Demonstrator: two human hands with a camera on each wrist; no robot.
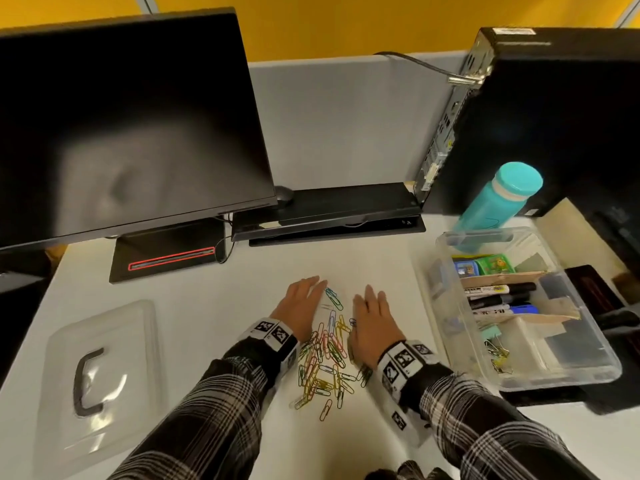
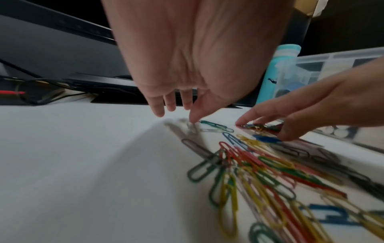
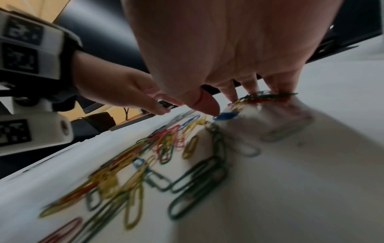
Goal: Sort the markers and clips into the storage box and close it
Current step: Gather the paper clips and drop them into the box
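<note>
Left hand and right hand laid flat, fingers straight, flanking paper clips on worktop; likely for herding toward storage box.

White desk bears paper clips, lid, storage box.

Both hands, left and right, lie side by side (palms down), fingers straight.

Yellow wall, grey partition
</note>
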